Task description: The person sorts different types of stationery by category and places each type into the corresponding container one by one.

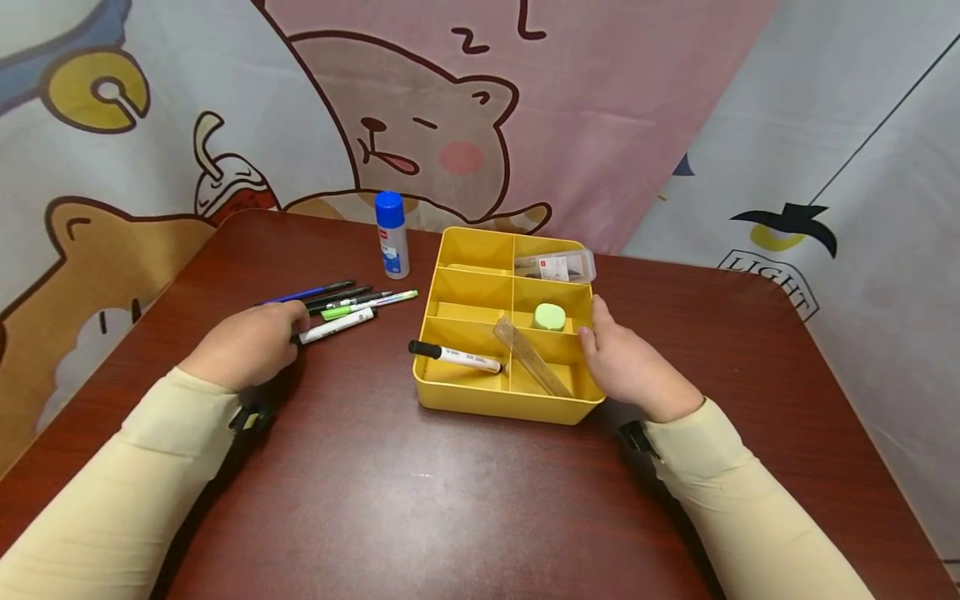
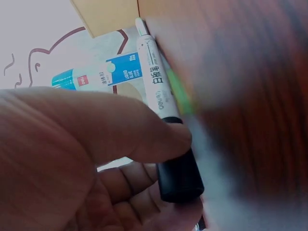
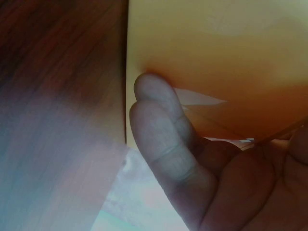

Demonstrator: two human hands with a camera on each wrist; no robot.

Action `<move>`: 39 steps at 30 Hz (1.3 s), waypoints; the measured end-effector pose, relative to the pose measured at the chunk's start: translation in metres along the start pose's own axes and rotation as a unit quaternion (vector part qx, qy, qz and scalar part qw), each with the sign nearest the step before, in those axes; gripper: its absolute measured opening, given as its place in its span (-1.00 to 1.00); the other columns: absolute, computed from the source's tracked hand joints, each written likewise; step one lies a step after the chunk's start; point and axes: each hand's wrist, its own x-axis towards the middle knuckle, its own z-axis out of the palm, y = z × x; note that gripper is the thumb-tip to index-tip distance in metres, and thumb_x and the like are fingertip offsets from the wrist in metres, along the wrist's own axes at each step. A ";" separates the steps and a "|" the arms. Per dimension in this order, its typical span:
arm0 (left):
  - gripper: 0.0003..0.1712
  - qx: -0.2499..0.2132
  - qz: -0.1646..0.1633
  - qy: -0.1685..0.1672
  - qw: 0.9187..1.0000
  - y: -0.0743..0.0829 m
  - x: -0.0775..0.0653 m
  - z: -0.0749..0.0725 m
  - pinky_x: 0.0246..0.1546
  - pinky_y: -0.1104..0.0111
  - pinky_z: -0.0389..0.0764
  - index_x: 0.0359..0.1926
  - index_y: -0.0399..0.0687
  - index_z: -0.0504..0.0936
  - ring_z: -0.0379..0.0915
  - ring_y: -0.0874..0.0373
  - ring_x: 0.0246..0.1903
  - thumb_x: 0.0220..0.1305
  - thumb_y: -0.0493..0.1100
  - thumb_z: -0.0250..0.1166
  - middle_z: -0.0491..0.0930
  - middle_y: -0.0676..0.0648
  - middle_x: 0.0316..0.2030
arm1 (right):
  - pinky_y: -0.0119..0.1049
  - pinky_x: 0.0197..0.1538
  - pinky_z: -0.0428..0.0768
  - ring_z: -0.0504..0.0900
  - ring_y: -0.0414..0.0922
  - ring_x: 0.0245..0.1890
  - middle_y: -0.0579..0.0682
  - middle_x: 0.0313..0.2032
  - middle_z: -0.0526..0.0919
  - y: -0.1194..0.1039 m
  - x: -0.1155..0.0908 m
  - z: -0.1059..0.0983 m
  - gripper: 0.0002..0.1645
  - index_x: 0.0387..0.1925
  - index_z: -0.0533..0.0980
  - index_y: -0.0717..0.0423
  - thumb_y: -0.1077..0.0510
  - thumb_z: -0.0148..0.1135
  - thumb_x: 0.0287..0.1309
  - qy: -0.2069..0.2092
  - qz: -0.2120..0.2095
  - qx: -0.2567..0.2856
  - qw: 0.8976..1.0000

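My left hand (image 1: 251, 343) pinches a white whiteboard marker (image 1: 337, 326) by its black cap. In the left wrist view the thumb lies across the cap (image 2: 180, 175), and the fingers are on its other side. Several pens (image 1: 375, 304) lie just beyond it on the table. My right hand (image 1: 630, 362) rests against the right side of a yellow divided box (image 1: 510, 404), its thumb at the rim. Straight fingers (image 3: 156, 130) touch the outer wall in the right wrist view.
Another whiteboard marker (image 1: 459, 357) and a clear ruler (image 1: 532, 358) lean in the box's front compartments. A light green block (image 1: 550, 317) and a clear plastic case (image 1: 558, 267) are behind them. A blue-capped glue bottle (image 1: 392, 237) stands left of the box. A printed cloth (image 1: 615, 108) hangs behind the table.
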 end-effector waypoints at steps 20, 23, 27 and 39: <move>-0.73 -0.068 -0.004 0.060 0.996 0.032 -0.014 -0.025 -0.32 0.15 0.40 0.00 -0.11 0.56 0.42 0.01 -0.33 0.29 -0.24 0.30 0.55 -0.14 -0.26 | 0.24 0.46 0.37 0.46 0.32 0.43 0.54 0.45 0.30 0.001 -0.001 0.002 -0.17 0.63 -0.34 0.39 0.03 -0.32 0.66 0.014 -0.010 0.002 1.000; -0.75 -0.072 0.005 0.079 0.994 0.039 -0.018 -0.029 -0.31 0.16 0.39 -0.01 -0.09 0.57 0.42 0.01 -0.32 0.29 -0.25 0.30 0.54 -0.13 -0.24 | 0.24 0.46 0.37 0.47 0.31 0.42 0.54 0.45 0.30 0.002 -0.001 0.002 -0.16 0.63 -0.35 0.40 0.03 -0.32 0.66 0.014 -0.011 0.002 1.000; -0.76 -0.074 0.024 0.098 0.992 0.050 -0.023 -0.034 -0.27 0.15 0.40 -0.01 -0.07 0.60 0.43 0.01 -0.28 0.31 -0.25 0.30 0.56 -0.12 -0.18 | 0.24 0.47 0.36 0.45 0.32 0.43 0.54 0.46 0.28 0.002 -0.001 0.002 -0.16 0.63 -0.36 0.39 0.02 -0.32 0.66 0.012 -0.008 0.002 1.000; -0.69 -0.089 0.104 0.111 0.984 0.075 -0.035 -0.040 -0.06 0.06 0.57 0.06 -0.05 0.68 0.53 0.02 -0.14 0.31 -0.28 0.32 0.68 -0.08 -0.02 | 0.24 0.48 0.34 0.43 0.32 0.45 0.53 0.47 0.27 0.000 -0.001 0.001 -0.15 0.63 -0.36 0.38 0.01 -0.31 0.66 0.010 -0.002 0.001 1.000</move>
